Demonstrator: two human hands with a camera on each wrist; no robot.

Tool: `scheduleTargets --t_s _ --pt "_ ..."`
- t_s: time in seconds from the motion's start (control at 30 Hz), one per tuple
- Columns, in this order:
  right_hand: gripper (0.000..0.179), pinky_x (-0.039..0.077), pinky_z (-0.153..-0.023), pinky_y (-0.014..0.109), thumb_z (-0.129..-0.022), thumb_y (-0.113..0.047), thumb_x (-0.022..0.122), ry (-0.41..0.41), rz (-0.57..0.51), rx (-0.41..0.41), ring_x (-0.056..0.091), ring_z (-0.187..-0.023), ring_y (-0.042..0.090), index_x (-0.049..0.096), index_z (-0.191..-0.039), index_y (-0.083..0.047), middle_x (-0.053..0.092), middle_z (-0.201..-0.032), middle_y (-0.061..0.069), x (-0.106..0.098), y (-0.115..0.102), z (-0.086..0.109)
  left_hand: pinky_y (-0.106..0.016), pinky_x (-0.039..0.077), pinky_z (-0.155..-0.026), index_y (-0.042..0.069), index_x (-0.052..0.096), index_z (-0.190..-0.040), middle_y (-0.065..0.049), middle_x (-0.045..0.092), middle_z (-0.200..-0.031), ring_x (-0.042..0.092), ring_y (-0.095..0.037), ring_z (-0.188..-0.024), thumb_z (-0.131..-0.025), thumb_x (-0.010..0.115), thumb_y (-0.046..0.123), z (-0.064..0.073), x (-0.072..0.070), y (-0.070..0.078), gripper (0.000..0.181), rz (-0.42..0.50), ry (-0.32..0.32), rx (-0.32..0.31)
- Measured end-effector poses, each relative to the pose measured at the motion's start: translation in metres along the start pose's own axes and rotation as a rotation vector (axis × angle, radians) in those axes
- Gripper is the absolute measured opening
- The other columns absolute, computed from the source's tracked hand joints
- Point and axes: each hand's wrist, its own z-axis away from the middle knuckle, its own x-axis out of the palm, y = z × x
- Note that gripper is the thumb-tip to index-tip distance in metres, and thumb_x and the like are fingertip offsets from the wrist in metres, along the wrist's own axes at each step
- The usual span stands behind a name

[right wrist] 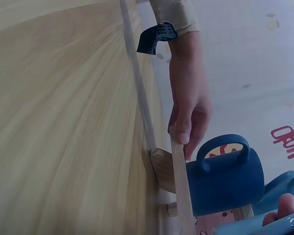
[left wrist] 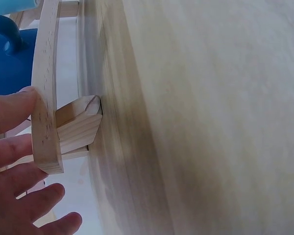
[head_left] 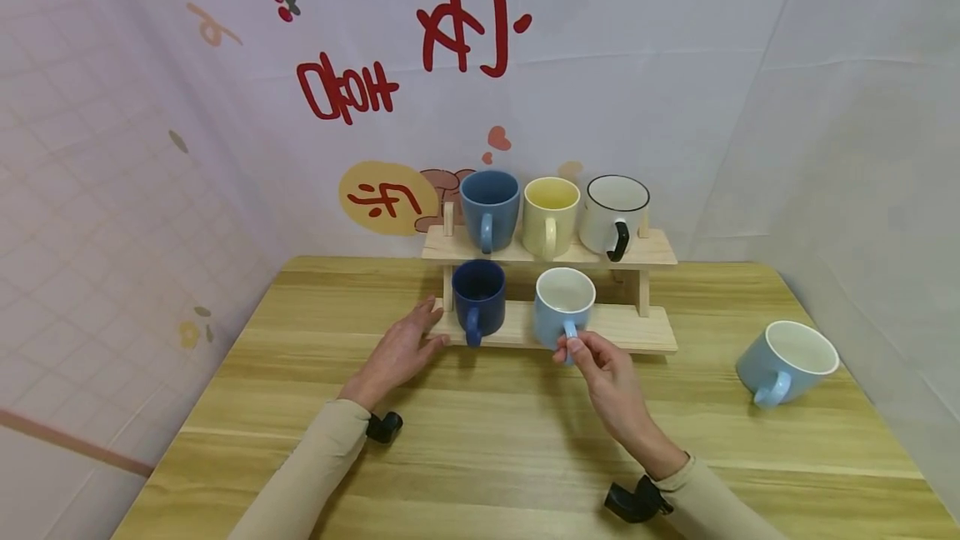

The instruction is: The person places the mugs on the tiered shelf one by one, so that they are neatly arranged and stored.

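Note:
My right hand (head_left: 611, 382) pinches the handle of a light blue mug (head_left: 553, 325) with a white inside, its base over the lower board of a two-tier wooden shelf (head_left: 630, 327). At that board's left end, my left hand (head_left: 397, 357) rests with fingers spread. In the left wrist view its thumb (left wrist: 18, 105) presses the board's edge while the outer fingers stick out past the end. A dark blue mug (head_left: 486, 311) stands on the lower board near this hand, handle to the front. From the right wrist, part of the light blue mug (right wrist: 259, 225) shows at the bottom corner.
Along the upper board stand a blue mug (head_left: 480, 198), a yellow mug (head_left: 536, 232) and a white mug (head_left: 600, 227) with black rim and handle. Another light blue mug (head_left: 787, 369) is on the wooden table (head_left: 465, 457) at right. A printed cloth (head_left: 637, 40) hangs behind.

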Motion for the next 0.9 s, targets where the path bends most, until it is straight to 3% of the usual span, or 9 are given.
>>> scheduleTargets --t_s 0.47,0.9 --pt "0.031 0.051 -0.092 0.023 -0.109 -0.020 0.057 0.013 -0.032 0.051 0.066 -0.097 0.015 0.069 -0.111 0.008 0.073 -0.094 0.018 0.012 0.005 -0.011 -0.057 0.033 -0.119 -0.003 0.051 -0.150 -0.021 0.034 -0.164 0.034 -0.039 -0.150 -0.104 0.066 0.029 0.000 -0.002 0.003 0.058 -0.006 -0.007 -0.013" --pt "0.029 0.047 -0.091 0.021 -0.109 -0.020 0.057 0.011 -0.039 0.046 0.063 -0.099 0.018 0.071 -0.110 0.005 0.073 -0.095 0.018 0.019 0.013 -0.019 -0.058 0.033 -0.118 -0.003 0.050 -0.151 -0.021 0.034 -0.164 0.034 -0.039 -0.150 -0.104 0.065 0.031 0.000 -0.001 0.001 0.059 -0.014 -0.007 -0.009"
